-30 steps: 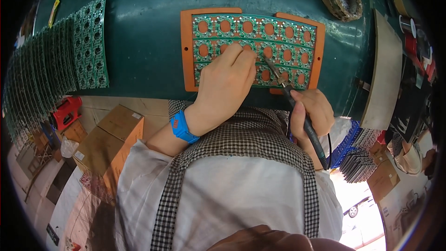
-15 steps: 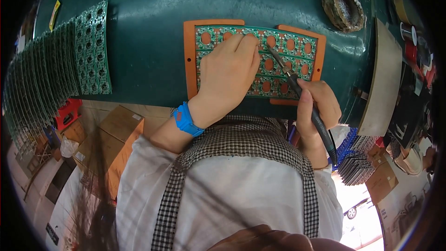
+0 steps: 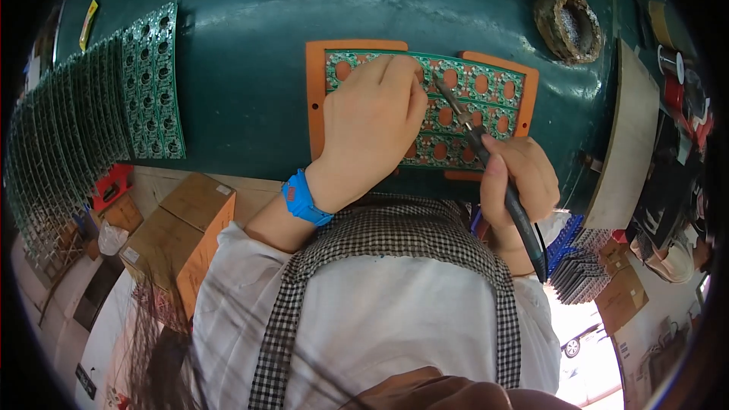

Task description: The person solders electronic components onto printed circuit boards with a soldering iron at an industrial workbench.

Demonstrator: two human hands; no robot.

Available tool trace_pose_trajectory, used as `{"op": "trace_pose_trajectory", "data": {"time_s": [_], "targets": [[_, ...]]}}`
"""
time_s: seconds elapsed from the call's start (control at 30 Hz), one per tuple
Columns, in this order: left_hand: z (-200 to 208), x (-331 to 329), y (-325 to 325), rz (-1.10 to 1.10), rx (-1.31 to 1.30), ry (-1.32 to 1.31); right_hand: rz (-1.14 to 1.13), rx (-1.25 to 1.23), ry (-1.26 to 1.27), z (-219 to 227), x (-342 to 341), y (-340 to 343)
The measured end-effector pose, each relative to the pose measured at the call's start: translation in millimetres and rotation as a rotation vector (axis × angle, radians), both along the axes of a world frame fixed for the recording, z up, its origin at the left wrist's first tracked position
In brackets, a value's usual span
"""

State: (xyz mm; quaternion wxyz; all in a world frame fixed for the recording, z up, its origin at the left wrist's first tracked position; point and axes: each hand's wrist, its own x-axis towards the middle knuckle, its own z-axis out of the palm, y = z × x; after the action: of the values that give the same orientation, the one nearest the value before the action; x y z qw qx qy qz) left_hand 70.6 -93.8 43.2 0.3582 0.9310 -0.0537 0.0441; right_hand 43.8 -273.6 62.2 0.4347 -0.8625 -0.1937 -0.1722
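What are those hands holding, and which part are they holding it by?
The right hand holds a soldering iron by its dark handle. The left hand is over the green circuit board; whether this hand holds anything cannot be told.

Grn PCB [image 3: 490, 102] (orng frame [image 3: 315, 80]) under blk iron [image 3: 476, 139]

The bench [image 3: 250, 68] is smooth, with glossy streaks; the circuit board [image 3: 480, 101] looks like hard laminate with shiny specks; its frame [image 3: 315, 76] is smooth and matt; the soldering iron [image 3: 505, 186] has a matt plastic handle and metal shaft; the wristband [image 3: 305, 197] looks like plastic; the apron [image 3: 395, 235] is checked cloth; the round pot [image 3: 550, 23] is rough and crusted; the box [image 3: 171, 243] is matt cardboard.
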Motion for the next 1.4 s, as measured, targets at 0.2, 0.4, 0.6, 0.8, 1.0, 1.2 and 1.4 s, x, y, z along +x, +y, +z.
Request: {"op": "trace_pose_trajectory", "data": {"time_s": [0.2, 0.4, 0.6, 0.8, 1.0, 1.2, 1.4], "targets": [[-5, 2, -1, -0.046, 0.035, -0.02, -0.011, 0.025, 0.024, -7, 2, 6], [-1, 2, 0, 0.018, -0.033, 0.126, -0.042, 0.021, 0.007, -3, -2, 3], [-4, 0, 1, -0.027, -0.068, 0.025, -0.046, -0.025, 0.067, -4, 0, 7], [-8, 1, 1, -0.067, 0.0, -0.028, -0.049, 0.03, 0.066, -7, -2, 9], [-1, -1, 3, -0.046, 0.005, -0.011, -0.083, 0.028, 0.011, -1, -4, 5], [1, -8, 9, -0.013, -0.115, 0.024, -0.09, -0.029, 0.106, 3, 5, 6], [3, -12, 11, -0.017, -0.031, -0.12, -0.1, -0.034, 0.138, 8, 6, 10]]}}
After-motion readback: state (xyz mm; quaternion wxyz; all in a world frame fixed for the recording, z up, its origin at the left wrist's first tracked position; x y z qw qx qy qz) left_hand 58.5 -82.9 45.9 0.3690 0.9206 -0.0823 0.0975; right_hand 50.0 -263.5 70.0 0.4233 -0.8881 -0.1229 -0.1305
